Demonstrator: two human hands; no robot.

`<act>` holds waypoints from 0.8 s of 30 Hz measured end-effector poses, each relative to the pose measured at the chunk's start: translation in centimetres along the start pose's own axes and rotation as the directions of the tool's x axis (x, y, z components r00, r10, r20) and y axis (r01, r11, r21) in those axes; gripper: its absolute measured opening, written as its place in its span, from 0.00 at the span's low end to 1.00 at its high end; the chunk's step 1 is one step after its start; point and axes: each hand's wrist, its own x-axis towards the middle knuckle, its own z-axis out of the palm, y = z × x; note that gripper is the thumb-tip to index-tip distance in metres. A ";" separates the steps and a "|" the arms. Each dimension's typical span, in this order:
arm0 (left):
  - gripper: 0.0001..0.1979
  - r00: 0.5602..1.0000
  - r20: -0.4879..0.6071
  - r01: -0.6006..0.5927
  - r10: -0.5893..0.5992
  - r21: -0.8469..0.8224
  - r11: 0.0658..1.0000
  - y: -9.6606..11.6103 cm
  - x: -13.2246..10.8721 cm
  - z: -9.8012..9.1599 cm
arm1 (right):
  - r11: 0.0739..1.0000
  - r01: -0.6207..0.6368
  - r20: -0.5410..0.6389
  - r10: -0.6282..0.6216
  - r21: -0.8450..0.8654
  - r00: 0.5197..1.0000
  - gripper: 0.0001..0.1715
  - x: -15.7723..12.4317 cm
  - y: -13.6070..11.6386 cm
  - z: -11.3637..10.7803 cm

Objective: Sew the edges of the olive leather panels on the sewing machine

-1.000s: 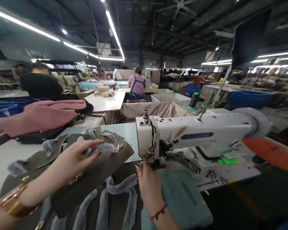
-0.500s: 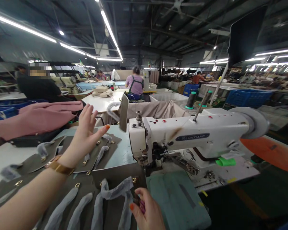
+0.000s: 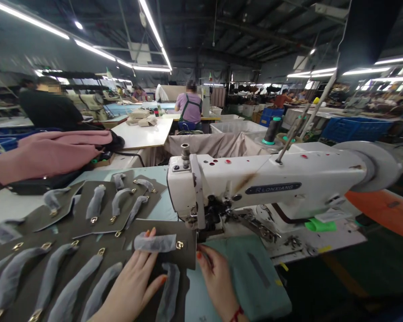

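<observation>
Olive leather panel (image 3: 188, 258) lies just left of the sewing machine (image 3: 272, 188), its edge at the needle end. The left hand (image 3: 134, 279) is flat on it, fingers spread wide (fingertips on the tissue-wrapped strap (image 3: 154, 242)). The right hand (image 3: 216, 279) is below the machine head, fingers narrow, thumb at the panel's edge; can't tell if it grips. More wrapped panels (image 3: 97, 210) lie farther left.

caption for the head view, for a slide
Left hand flat on an olive panel, right hand at its edge beside the white sewing machine.
</observation>
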 end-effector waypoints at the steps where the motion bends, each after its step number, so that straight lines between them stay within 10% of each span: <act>1: 0.43 1.000 0.001 0.023 -0.023 -0.013 1.000 -0.2 1.4 0.2 | 1.000 0.004 0.010 -0.004 0.012 1.000 0.19 0.3 -0.5 0.6; 8: 0.32 0.965 0.053 -0.244 0.258 -0.184 0.952 -1.2 8.7 -2.9 | 0.993 -0.083 -0.031 0.086 0.083 0.996 0.24 0.5 -1.9 2.1; 24: 0.16 0.968 0.201 -0.076 0.147 -0.325 0.943 -0.5 9.4 -4.0 | 0.982 -0.187 -0.021 0.187 0.019 0.982 0.25 0.3 -1.7 1.7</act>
